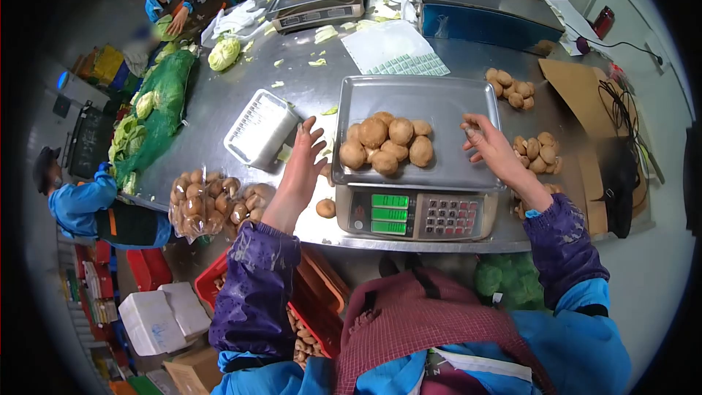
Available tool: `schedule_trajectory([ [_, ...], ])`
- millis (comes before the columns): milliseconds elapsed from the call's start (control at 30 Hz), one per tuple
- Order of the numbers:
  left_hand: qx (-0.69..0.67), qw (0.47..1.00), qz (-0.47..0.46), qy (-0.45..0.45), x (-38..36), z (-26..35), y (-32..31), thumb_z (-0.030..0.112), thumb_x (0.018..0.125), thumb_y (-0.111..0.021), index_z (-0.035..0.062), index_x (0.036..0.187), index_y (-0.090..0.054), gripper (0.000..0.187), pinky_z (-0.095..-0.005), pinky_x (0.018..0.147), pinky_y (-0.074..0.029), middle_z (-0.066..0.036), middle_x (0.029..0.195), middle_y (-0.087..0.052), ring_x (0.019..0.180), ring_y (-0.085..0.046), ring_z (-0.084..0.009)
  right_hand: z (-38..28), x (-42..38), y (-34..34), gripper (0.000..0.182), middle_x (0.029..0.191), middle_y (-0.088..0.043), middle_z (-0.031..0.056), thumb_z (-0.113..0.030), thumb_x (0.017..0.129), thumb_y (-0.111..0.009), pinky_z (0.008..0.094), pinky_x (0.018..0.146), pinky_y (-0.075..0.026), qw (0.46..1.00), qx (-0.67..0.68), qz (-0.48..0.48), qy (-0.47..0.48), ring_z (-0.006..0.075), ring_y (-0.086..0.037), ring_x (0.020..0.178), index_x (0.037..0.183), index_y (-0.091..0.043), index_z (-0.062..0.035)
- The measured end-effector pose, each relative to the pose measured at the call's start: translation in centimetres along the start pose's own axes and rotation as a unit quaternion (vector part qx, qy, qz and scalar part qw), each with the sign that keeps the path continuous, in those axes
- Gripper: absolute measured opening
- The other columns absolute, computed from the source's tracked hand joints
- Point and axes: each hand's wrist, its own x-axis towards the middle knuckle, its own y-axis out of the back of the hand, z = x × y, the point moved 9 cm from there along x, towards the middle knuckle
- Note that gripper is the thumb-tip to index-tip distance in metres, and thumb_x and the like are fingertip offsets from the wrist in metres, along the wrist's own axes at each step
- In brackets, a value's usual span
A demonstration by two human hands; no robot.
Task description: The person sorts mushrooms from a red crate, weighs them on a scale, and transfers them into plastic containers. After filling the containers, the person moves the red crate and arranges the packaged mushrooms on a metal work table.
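A cluster of brown mushrooms [385, 142] lies on the metal pan of a digital scale [453, 95], whose display glows green. My left hand [294, 168] is raised at the pan's left edge, fingers apart and holding nothing. Over the pan's right side hovers my right hand [488, 145], fingers spread, with nothing in it. Left of my left hand rests a white plastic tray [261, 127]. Clear-wrapped packs of mushrooms [199, 205] sit near the table's left front edge, and a single mushroom [326, 208] lies beside the scale.
Mushroom piles [537, 152] stand right of the scale. A label sheet [406, 66], a second scale [318, 0] and a wrapping machine [482, 18] are behind it. Cabbages in green netting [172, 88] lie at left, near two co-workers. A red crate [322, 322] holds mushrooms below.
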Motion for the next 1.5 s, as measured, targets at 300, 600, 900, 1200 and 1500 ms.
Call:
schedule_trajectory([
  [300,0.029,0.997,-0.065,0.027,1.0,-1.1,-2.1,0.059,0.088,-0.028,0.0145,0.141,-0.013,0.07,-0.0479,0.107,-0.016,-0.023,0.142,-0.013,0.131,-0.015,-0.0397,-0.8,0.0,-1.9,0.051,0.114,-0.049,0.0149,-0.035,0.09,-0.047,0.0274,0.063,-0.049,0.997,-0.028,-0.007,-0.077,0.0152,-0.055,0.083,0.126,-0.036,-0.0007],
  [600,0.013,0.996,-0.088,0.02,2.3,-1.3,-4.1,0.054,0.091,-0.029,0.0146,0.14,-0.013,0.065,-0.0434,0.105,-0.016,-0.015,0.143,-0.012,0.131,-0.016,-0.0313,0.7,1.9,-4.2,0.061,0.12,-0.044,0.0193,-0.034,0.09,-0.049,0.0259,0.061,-0.052,0.985,0.0,-0.056,-0.161,0.0172,-0.056,0.08,0.133,-0.022,-0.0009],
  [900,-0.056,0.99,0.04,0.124,2.6,-2.1,-6.5,0.053,0.091,-0.029,0.0157,0.141,-0.013,0.064,-0.0467,0.104,-0.021,-0.018,0.144,-0.008,0.132,-0.013,-0.0373,1.5,3.9,-1.5,0.068,0.113,-0.045,0.0156,-0.034,0.089,-0.049,0.0266,0.056,-0.051,0.981,0.001,-0.133,-0.144,0.0156,-0.052,0.076,0.135,-0.015,0.0013],
  [1200,-0.063,0.988,0.064,0.123,6.3,-0.4,-11.3,0.059,0.087,-0.035,0.0145,0.14,-0.014,0.072,-0.0485,0.104,-0.018,-0.017,0.144,-0.012,0.131,-0.015,-0.0386,2.1,6.8,4.2,0.062,0.121,-0.04,0.015,-0.033,0.089,-0.05,0.0255,0.059,-0.05,0.982,-0.024,-0.133,-0.131,0.0149,-0.052,0.078,0.135,-0.02,-0.0039],
  [1500,-0.093,0.993,0.03,0.073,18.4,5.2,-19.1,0.06,0.086,-0.035,0.018,0.14,-0.017,0.071,-0.0435,0.101,-0.022,-0.012,0.145,-0.015,0.127,-0.023,-0.0327,0.0,15.5,16.0,0.059,0.114,-0.044,0.0128,-0.034,0.088,-0.052,0.0254,0.057,-0.05,0.992,-0.078,-0.049,-0.087,0.0145,-0.053,0.08,0.131,-0.027,-0.0031],
])
